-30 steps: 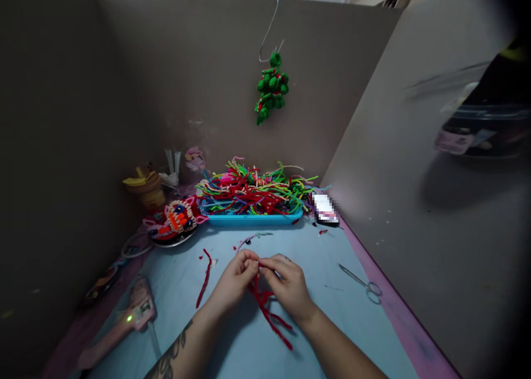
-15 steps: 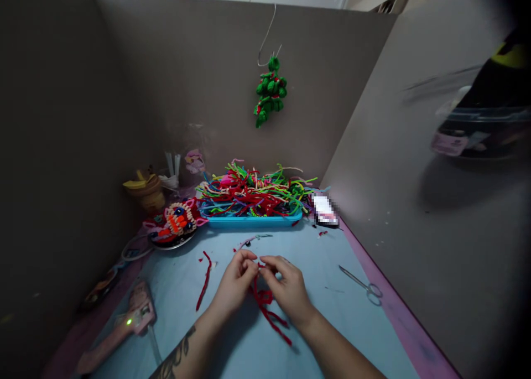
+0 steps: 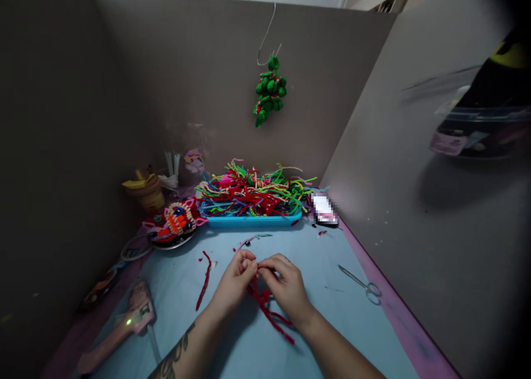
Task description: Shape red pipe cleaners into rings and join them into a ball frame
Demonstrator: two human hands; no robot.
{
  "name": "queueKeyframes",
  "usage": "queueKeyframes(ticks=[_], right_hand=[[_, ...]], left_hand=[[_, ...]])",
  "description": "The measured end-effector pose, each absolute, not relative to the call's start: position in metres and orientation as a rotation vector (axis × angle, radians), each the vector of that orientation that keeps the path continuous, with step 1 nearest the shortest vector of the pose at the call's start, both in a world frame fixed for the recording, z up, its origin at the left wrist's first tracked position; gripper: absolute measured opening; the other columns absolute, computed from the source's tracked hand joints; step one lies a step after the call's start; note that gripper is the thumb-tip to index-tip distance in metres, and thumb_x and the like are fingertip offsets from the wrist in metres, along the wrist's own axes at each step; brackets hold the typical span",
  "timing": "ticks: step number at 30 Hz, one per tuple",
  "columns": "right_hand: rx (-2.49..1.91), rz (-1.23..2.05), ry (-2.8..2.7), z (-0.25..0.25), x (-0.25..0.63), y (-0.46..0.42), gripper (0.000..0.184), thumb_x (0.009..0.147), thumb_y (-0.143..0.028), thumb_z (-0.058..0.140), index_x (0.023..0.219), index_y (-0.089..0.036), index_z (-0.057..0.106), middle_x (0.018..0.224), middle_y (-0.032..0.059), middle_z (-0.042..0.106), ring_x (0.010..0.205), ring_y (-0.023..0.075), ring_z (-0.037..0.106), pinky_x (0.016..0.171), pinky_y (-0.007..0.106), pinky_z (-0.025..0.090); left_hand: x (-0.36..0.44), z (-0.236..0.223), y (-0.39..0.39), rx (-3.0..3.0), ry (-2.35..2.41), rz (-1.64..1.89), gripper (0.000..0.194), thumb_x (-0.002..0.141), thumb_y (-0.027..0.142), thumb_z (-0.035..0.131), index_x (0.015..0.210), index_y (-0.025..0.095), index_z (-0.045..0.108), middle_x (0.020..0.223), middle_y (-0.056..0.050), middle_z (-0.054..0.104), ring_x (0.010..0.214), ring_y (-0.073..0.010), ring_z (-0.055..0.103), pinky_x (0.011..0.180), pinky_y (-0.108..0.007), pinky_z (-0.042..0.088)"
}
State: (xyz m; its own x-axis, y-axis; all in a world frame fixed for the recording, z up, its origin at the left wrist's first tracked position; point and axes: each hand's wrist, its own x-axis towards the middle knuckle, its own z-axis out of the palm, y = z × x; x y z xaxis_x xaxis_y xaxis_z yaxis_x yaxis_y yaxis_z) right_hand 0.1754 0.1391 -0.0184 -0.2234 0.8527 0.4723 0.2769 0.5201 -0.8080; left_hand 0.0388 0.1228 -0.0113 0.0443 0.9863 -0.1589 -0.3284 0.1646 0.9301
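Red pipe cleaners (image 3: 269,311), joined into a bent piece with loose tails, hang between my hands above the blue table mat (image 3: 315,335). My left hand (image 3: 237,276) pinches the upper end with thumb and forefinger. Close beside it, my right hand (image 3: 286,282) is closed on the same piece, its fingertips almost meeting the left ones. Fingers cover the exact spot being gripped. A single red pipe cleaner (image 3: 203,282) lies on the mat to the left of my left hand.
Scissors (image 3: 363,285) lie at right. A pink glue gun (image 3: 135,323) with a lit green light is at left. Behind stand a blue tray (image 3: 257,222) heaped with coloured pipe cleaners, a phone (image 3: 324,208) and a pipe-cleaner face (image 3: 178,224) on a plate. A green ornament (image 3: 270,91) hangs above.
My fingertips have shifted slightly, the right hand turning a little on the red pipe cleaners. The hanging tails have swung slightly to the right.
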Motion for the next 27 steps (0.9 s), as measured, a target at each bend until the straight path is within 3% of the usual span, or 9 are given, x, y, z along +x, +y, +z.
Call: queueKeyframes(ticks=[13,20,27], right_hand=[[-0.983,0.804,-1.851,-0.018,0.178,0.141,0.014,0.085,-0.018,0.056,0.086,-0.022,0.07,0.075,0.0023,0.063,0.072,0.0165,0.059,0.065,0.027,0.045],[-1.036,0.875,-1.829,-0.016,0.179,0.144,0.013,0.079,-0.014,0.057,0.077,-0.02,0.069,0.07,0.0011,0.061,0.064,0.0146,0.056,0.058,0.024,0.042],[-1.072,1.051,-1.71,-0.023,0.178,0.146,0.014,0.076,-0.015,0.057,0.074,-0.018,0.07,0.071,0.0018,0.063,0.066,0.0153,0.057,0.062,0.025,0.044]], left_hand=[[0.036,-0.027,0.125,1.062,1.124,1.298,0.03,0.078,0.048,0.061,0.08,0.022,0.049,0.063,0.007,0.042,0.057,-0.0106,0.038,0.055,-0.023,0.03],[0.039,-0.022,0.122,1.195,1.231,1.291,0.016,0.081,0.035,0.056,0.078,0.021,0.048,0.065,0.005,0.043,0.059,-0.012,0.039,0.056,-0.024,0.031],[0.039,-0.019,0.117,1.369,1.379,1.275,0.009,0.084,0.029,0.051,0.078,0.022,0.049,0.065,0.004,0.049,0.06,-0.0142,0.044,0.058,-0.025,0.03]])
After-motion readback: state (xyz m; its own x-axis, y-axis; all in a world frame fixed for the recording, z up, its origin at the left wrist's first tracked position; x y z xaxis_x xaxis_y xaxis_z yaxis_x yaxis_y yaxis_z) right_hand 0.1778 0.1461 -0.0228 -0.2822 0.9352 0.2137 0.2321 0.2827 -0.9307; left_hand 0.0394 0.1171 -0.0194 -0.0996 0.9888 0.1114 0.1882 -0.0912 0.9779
